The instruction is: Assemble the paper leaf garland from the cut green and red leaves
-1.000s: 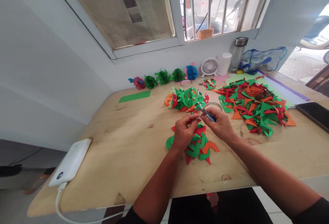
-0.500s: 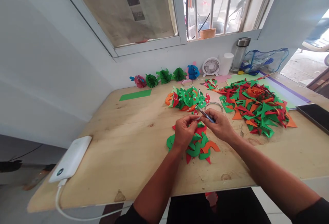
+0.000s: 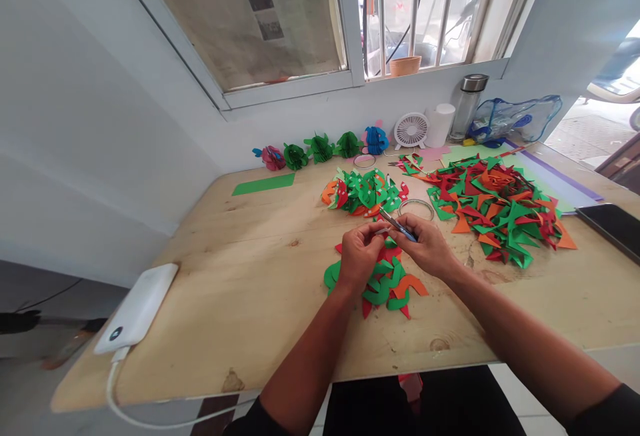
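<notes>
My left hand (image 3: 361, 255) is closed, its thumb and fingertips pinching a small whitish strip (image 3: 383, 231). Beside it, my right hand (image 3: 425, 243) grips a slim tool (image 3: 400, 227) with a metal front and a blue handle; its exact kind is too small to tell. The tool's tip points up and left, and the fingertips of both hands nearly meet. Below them lies a loose pile of curved green, red and orange paper cutouts (image 3: 383, 286), partly covered by my left hand. Just beyond is a second pile of cutouts (image 3: 367, 189) with small white squares on them.
A large heap of paper scraps (image 3: 500, 203) lies to the right, near a black phone (image 3: 613, 229). Tape rings (image 3: 417, 208) sit behind my hands. Folded paper figures (image 3: 320, 148), a small fan (image 3: 411, 131) and a glass bottle (image 3: 467, 108) line the wall. A power bank (image 3: 137, 309) lies left.
Both hands stay in almost the same place. The tool in my right hand has shifted slightly, and the whitish strip sits at a slightly different angle.
</notes>
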{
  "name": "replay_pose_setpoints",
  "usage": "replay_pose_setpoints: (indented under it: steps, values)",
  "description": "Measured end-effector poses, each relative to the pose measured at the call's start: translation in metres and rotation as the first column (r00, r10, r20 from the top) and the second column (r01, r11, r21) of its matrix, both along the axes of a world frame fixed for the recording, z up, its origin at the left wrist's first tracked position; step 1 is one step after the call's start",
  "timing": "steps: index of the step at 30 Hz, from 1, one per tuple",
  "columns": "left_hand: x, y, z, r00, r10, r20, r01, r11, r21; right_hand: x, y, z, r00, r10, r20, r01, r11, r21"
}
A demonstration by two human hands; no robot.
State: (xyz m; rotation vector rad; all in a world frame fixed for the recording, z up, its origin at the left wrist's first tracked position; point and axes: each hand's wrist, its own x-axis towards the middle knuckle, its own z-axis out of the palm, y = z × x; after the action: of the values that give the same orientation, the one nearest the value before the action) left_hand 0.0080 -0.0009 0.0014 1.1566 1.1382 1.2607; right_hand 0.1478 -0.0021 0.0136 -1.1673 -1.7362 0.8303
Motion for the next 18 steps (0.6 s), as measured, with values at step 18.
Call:
replay_pose_setpoints:
  steps: [18]
  values:
    - [-0.005, -0.005, 0.016, 0.996, -0.013, 0.086, 0.025, 0.99, -0.138, 0.001, 0.003, 0.002, 0.986, -0.027, -0.165, 0.017, 0.998, -0.058]
